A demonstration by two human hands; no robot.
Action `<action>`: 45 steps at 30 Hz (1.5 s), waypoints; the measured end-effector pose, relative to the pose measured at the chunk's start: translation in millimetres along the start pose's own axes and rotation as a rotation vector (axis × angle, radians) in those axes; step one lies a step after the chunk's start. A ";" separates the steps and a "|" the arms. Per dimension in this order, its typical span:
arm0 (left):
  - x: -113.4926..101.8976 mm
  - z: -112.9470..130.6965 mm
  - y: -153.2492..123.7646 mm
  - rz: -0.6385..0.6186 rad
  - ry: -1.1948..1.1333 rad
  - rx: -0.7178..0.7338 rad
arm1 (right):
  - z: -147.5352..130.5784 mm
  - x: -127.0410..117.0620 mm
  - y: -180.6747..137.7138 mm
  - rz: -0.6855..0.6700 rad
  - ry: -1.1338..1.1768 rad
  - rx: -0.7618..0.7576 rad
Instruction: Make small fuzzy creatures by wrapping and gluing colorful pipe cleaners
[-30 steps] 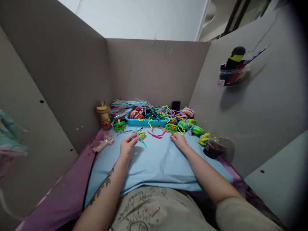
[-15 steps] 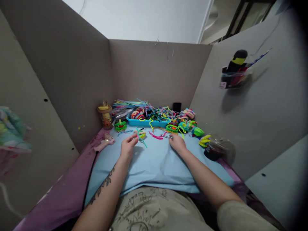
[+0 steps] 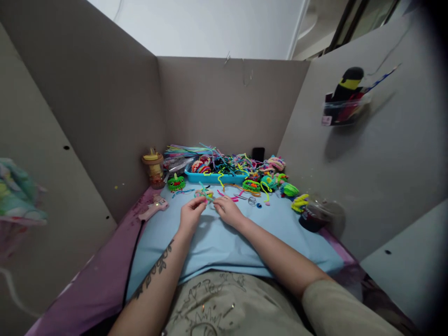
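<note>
Head view: a turquoise fuzzy strip [image 3: 210,200] is held b/w two hands over a blue cloth [image 3: 210,245], w/ a small yellowish fuzzy piece [image 3: 199,193] seen just beyond; the strip is pinched by thumb & fingers of the L hand [image 3: 191,213]; it's met by bent fingers of the R hand [image 3: 229,212], tips close to the L ones, but whether it's gripped there can't be told; scissors [image 3: 241,198] are laid on the cloth to the R, held by neither hand, nr pink strips [image 3: 231,199] & a small round blue bit [image 3: 259,205]; farther back, a blue tray [image 3: 217,178] is heaped w/ more strips; a pink glue gun [image 3: 154,210] is set down at L; step in hand, as judged: strip is being worked by fingertips, prob. bent or twisted; for the next move, a steady L pinch is prob. needed, w/ the strip's other part guided by R fingertips.
</note>
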State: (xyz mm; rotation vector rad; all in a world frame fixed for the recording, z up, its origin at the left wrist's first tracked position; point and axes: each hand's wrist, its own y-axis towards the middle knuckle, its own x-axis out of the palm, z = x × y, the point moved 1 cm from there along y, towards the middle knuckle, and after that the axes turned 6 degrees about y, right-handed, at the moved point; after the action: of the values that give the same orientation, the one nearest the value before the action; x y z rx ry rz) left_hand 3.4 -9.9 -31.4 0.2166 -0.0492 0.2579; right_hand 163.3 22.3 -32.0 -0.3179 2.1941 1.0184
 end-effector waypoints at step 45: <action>5.9 9.7 -8.2 -0.120 -0.058 -0.014 | -27.5 2.6 -1.2 0.140 0.709 0.317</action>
State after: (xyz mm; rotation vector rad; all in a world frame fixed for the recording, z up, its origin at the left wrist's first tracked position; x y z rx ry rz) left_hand 11.0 -18.3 -23.2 0.2126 -0.0953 0.1321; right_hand 148.6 1.1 -21.9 -0.4282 3.0039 0.6607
